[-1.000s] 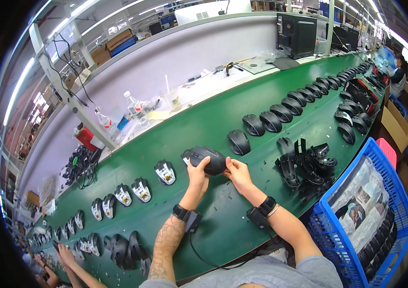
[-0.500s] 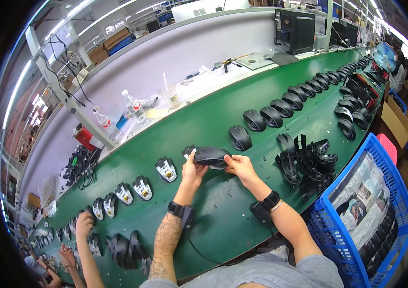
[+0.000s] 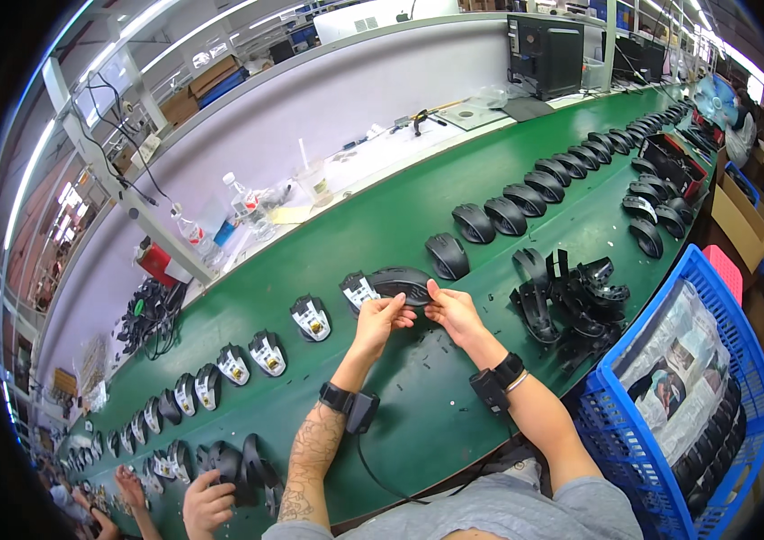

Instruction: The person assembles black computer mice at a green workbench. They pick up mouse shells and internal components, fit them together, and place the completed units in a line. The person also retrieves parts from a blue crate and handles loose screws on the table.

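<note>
Pinching the black mouse shell [image 3: 403,283] from both sides, the left hand [image 3: 380,318] at seven o'clock and the right hand [image 3: 456,311] at five o'clock keep fingers clamped on it, wrists raised above the green worktop [image 3: 400,396].

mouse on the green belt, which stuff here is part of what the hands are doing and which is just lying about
In hand:
- black mouse shell, held by left hand and right hand
- open mouse base beside it

Lying about:
- pile of black shells
- blue crate
- water bottles

Long green conveyor belt [image 3: 382,225], row of black mouse shells [image 3: 526,198], open mouse bases [image 3: 265,353], heap of black parts [image 3: 571,301]
</note>
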Demonstrator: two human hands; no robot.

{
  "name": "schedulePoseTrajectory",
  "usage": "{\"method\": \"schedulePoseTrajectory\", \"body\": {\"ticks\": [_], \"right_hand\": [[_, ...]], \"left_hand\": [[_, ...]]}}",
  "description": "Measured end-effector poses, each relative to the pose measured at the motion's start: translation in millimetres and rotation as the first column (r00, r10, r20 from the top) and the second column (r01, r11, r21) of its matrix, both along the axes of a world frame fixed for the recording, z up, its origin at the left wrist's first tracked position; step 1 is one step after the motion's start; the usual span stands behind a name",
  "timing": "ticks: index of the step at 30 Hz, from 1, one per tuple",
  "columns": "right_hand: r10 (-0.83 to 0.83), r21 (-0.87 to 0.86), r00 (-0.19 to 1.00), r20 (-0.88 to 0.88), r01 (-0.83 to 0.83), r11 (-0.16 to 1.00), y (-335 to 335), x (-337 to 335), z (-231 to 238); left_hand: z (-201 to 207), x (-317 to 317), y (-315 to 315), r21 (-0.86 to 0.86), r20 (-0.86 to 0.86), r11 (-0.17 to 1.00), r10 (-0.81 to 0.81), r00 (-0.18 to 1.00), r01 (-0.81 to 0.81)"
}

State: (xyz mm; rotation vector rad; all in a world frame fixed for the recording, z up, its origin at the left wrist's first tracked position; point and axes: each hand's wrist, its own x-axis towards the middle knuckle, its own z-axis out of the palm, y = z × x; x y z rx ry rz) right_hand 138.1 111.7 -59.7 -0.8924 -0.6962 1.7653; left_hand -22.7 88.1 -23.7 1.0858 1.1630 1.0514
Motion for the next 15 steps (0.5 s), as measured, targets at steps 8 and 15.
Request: {"method": "schedulePoseTrajectory", "body": {"ticks": [8,15], "right_hand": [[-0.155,0.027,0.984,0.087,0.153,0.988,13.0,-7.5,-9.7],[-0.258,0.241,0.907,0.332,0.183,0.953,29.5,8.4,-25.6]], "left_hand": [[-12.3,-28.6,78.3,-0.108,-0.405,0.975,-0.22,0.887,0.192],[50.4,30.9,113.2,0.366,-0.88,0.765,0.469,-0.069,0.529]]}}
